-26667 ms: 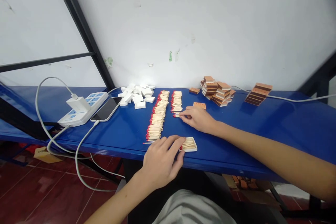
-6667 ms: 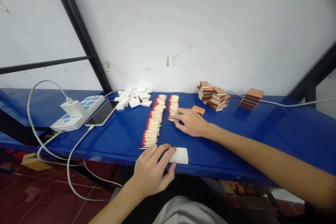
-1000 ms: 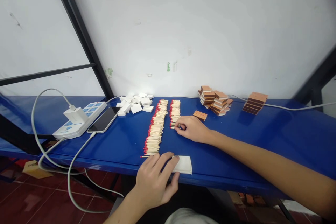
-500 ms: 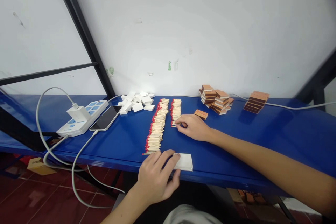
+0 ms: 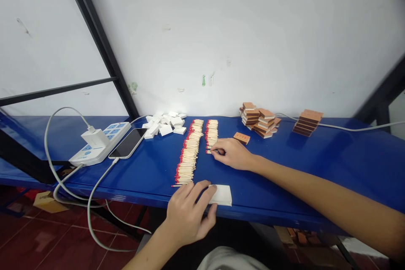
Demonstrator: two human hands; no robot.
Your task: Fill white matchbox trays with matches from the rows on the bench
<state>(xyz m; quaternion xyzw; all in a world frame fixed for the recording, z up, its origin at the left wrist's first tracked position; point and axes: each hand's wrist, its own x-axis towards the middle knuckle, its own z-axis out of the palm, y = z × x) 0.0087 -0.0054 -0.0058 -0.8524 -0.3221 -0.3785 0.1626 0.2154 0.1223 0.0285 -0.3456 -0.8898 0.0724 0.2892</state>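
My left hand (image 5: 191, 211) is closed on a white matchbox tray (image 5: 222, 195) at the table's front edge, with fingers on its left end. Pinched fingertips of my right hand (image 5: 232, 154) are at the near end of a short row of matches (image 5: 211, 133); they appear to grip a few matchsticks. A longer row of matches (image 5: 187, 156) lies to the left, red heads facing left, its near end close to my left knuckles. Just behind my right hand, one orange matchbox sleeve (image 5: 241, 138) lies flat.
A heap of white trays (image 5: 165, 130) sits at the back left. Matchboxes (image 5: 264, 122) are piled at the back right, near a neat stack of orange-brown boxes (image 5: 308, 122). A phone (image 5: 129, 143) and a power strip (image 5: 91, 152) with cables (image 5: 91, 202) occupy the left side.
My right fingertips have shifted very slightly at the near end of the short match row. My left hand and the white tray stay in place.
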